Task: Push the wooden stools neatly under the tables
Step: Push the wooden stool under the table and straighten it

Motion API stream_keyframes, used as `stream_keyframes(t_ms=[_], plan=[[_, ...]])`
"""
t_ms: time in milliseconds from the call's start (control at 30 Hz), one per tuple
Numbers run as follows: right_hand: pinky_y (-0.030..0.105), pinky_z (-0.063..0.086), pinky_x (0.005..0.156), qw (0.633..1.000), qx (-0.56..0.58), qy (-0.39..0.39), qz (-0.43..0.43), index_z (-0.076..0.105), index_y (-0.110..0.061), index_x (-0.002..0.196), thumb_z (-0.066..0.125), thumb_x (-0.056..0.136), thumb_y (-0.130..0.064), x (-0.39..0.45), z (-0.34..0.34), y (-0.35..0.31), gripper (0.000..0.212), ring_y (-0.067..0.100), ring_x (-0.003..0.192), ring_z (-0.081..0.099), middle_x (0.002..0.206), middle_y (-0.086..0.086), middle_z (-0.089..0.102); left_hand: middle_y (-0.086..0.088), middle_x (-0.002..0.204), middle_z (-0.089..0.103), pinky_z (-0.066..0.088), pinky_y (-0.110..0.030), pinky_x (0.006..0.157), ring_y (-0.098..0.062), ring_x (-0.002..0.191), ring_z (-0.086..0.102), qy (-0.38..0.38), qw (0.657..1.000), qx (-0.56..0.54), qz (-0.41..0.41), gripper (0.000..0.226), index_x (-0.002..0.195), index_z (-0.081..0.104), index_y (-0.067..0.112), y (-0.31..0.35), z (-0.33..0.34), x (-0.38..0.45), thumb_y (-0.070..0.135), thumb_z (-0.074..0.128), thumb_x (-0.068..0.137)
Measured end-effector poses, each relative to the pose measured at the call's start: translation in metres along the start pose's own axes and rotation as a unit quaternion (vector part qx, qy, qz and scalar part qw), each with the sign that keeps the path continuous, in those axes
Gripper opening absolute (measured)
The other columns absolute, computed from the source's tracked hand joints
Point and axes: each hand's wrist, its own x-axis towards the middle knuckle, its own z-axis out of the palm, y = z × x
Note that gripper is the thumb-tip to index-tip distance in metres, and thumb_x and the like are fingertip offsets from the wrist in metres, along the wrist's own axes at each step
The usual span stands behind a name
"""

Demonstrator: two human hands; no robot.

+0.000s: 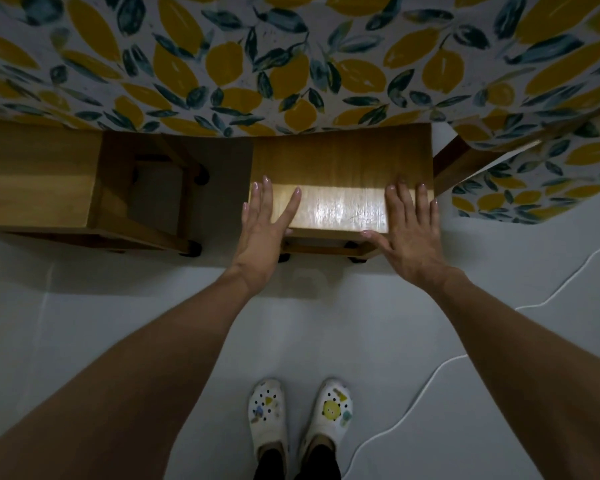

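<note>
A wooden stool point(340, 188) stands in front of me, its far half tucked beneath the table with the lemon-print cloth point(291, 64). My left hand point(264, 230) lies flat on the stool's near left corner, fingers spread, thumb over the front edge. On the near right corner rests my right hand point(409, 230), also flat and spread. Neither hand grips anything. A second wooden stool point(39, 181) stands to the left, partly beneath the same table, its legs and black feet showing.
A wooden table leg point(447, 161) rises just right of the stool. A white cable point(430, 379) snakes over the grey floor at the right. My feet in white clogs point(298, 420) stand behind the stool. A second lemon-print cloth hangs at the far right point(520, 188).
</note>
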Motion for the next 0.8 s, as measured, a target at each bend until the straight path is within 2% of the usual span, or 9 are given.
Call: stream_keyframes(t_ms=[167,333,500,567,667,733,800], plan=[[0.049,-0.007,0.117,1.0,-0.006,0.001,0.001,-0.001,-0.015,0.153,0.005,0.08,-0.076,0.001,0.001,0.0,0.095,0.03,0.147,-0.013,0.162,0.005,-0.008,-0.021,0.154,-0.024,-0.005,-0.043,0.117,-0.035,0.143,-0.023,-0.02,1.0,0.021,0.0,0.112,0.148,-0.01,0.032,-0.006,0.002,0.005,-0.029,0.044,0.072],[0.046,-0.012,0.115,1.0,-0.001,0.001,0.001,-0.002,-0.016,0.153,0.01,0.083,-0.076,0.004,0.0,0.001,0.093,0.029,0.147,-0.015,0.162,0.005,-0.01,-0.019,0.155,-0.024,-0.006,-0.042,0.116,-0.034,0.143,-0.022,-0.018,1.0,0.015,0.007,0.111,0.149,-0.009,0.032,-0.007,0.001,0.007,-0.03,0.044,0.072],[0.049,-0.01,0.118,1.0,-0.014,-0.012,0.001,-0.008,-0.015,0.152,0.009,0.086,-0.073,0.003,-0.004,0.001,0.09,0.03,0.145,-0.021,0.161,0.006,-0.016,-0.019,0.154,-0.027,-0.007,-0.045,0.116,-0.035,0.142,-0.025,-0.038,0.999,0.017,0.003,0.112,0.148,-0.01,0.031,-0.004,-0.003,0.01,-0.03,0.044,0.071],[0.05,-0.01,0.118,0.999,-0.029,-0.035,0.002,-0.011,-0.014,0.152,0.009,0.089,-0.071,0.003,-0.009,-0.001,0.087,0.031,0.144,-0.023,0.16,0.008,-0.02,-0.02,0.153,-0.029,-0.008,-0.048,0.117,-0.035,0.14,-0.028,-0.055,0.998,0.002,0.01,0.097,0.149,-0.011,0.028,-0.007,-0.005,0.01,-0.019,0.043,0.083],[0.047,-0.014,0.115,0.996,0.008,-0.093,0.008,-0.016,-0.014,0.15,0.012,0.09,-0.07,-0.001,-0.028,-0.005,0.087,0.028,0.143,-0.026,0.159,0.009,-0.023,-0.019,0.154,-0.027,-0.011,-0.048,0.116,-0.032,0.141,-0.028,-0.077,0.997,-0.008,0.021,0.063,0.149,-0.011,0.015,-0.008,-0.015,0.001,0.017,0.031,0.101],[0.044,-0.016,0.113,0.992,0.036,-0.118,0.007,-0.015,-0.015,0.151,0.013,0.089,-0.072,-0.013,-0.046,-0.01,0.089,0.026,0.143,-0.027,0.159,0.009,-0.023,-0.019,0.156,-0.021,-0.009,-0.048,0.118,-0.031,0.143,-0.023,-0.076,0.997,-0.011,0.015,0.058,0.149,-0.004,0.004,-0.002,-0.029,-0.011,0.027,0.023,0.102],[0.043,-0.014,0.114,0.992,0.049,-0.117,0.003,-0.009,-0.015,0.152,0.014,0.089,-0.072,-0.033,-0.073,-0.018,0.088,0.025,0.144,-0.024,0.16,0.008,-0.018,-0.018,0.157,-0.015,-0.005,-0.047,0.119,-0.031,0.145,-0.017,-0.071,0.997,-0.024,-0.002,0.059,0.148,0.002,0.001,0.009,-0.053,-0.029,0.03,0.023,0.102]])
